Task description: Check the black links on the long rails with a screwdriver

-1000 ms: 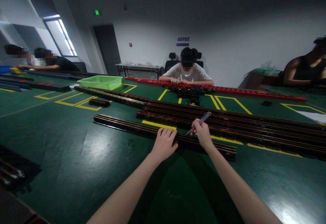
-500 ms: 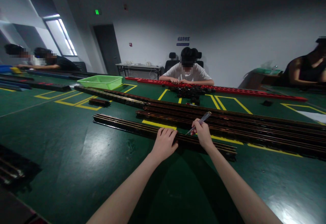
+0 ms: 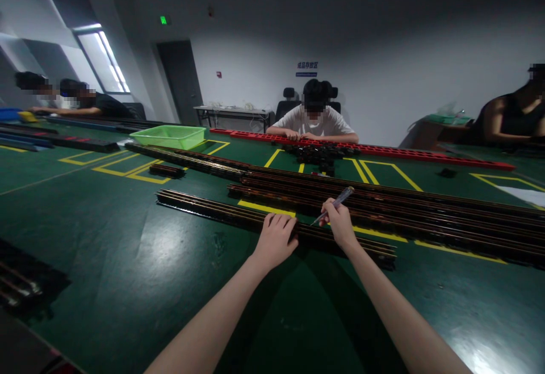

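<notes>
A long black rail point(image 3: 204, 206) with thin brass-coloured strips along it lies slantwise on the green table in front of me. My left hand point(image 3: 276, 239) is closed over its middle, fingers across the top and thumb on the near side. To the right, my right hand point(image 3: 337, 223) grips a thin screwdriver point(image 3: 342, 197) with a clear handle. The screwdriver tilts down to the left, its tip at the rail just right of my left hand. Whether the tip touches the rail I cannot tell.
Several similar rails point(image 3: 426, 215) lie together behind and to the right. A short rail piece point(image 3: 167, 171) and a green basket point(image 3: 168, 137) are farther left. Across the table a person point(image 3: 313, 118) sits behind a pile of black parts point(image 3: 317, 155) and a red strip point(image 3: 409, 152).
</notes>
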The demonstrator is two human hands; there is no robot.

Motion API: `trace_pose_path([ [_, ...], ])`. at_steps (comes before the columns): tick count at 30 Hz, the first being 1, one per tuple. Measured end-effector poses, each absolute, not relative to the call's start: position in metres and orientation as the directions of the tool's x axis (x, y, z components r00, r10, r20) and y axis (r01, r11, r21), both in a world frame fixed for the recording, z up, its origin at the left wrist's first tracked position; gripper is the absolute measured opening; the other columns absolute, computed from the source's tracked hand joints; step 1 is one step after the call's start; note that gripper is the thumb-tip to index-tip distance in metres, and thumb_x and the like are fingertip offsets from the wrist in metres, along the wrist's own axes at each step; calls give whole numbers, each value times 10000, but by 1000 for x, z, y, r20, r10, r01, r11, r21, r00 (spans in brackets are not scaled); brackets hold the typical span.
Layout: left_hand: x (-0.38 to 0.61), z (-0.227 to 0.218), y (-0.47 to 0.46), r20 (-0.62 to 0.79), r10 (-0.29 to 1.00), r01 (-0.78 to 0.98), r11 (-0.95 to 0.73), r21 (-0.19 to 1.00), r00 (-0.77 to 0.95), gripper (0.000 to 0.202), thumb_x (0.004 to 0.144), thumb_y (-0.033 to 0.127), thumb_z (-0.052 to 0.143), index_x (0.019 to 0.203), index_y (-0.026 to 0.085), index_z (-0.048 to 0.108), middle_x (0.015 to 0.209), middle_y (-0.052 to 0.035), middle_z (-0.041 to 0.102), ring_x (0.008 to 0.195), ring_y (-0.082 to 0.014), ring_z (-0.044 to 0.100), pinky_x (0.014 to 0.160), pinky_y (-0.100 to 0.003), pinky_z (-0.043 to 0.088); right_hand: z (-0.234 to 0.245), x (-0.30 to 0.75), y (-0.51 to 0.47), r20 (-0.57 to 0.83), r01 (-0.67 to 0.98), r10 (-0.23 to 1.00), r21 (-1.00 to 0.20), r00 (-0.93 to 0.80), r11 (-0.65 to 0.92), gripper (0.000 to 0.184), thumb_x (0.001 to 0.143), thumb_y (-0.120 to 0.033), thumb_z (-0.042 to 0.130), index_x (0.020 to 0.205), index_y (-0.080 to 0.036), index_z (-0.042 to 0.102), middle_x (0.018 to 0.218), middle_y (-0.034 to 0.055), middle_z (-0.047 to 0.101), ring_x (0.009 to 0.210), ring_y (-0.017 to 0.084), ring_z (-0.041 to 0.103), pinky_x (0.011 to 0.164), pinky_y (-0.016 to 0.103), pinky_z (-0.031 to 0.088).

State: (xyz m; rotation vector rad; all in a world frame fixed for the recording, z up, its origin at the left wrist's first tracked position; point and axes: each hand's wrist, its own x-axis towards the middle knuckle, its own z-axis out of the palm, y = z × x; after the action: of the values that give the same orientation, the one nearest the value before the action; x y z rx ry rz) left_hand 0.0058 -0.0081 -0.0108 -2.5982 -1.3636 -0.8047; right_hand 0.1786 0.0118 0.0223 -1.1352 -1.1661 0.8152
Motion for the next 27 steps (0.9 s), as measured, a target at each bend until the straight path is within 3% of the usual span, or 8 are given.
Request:
trace_pose_path([
  [27, 6, -10, -9, 491, 743, 791, -591, 159, 456, 304, 849, 261, 474, 1136, 178, 531, 1146, -56, 595, 1091, -204, 506, 1029, -423, 293, 19, 179, 13, 286, 82, 927, -958, 242, 274, 198, 704, -290, 519, 538, -203, 453, 379, -68, 419, 338, 102, 471, 397, 215, 402],
])
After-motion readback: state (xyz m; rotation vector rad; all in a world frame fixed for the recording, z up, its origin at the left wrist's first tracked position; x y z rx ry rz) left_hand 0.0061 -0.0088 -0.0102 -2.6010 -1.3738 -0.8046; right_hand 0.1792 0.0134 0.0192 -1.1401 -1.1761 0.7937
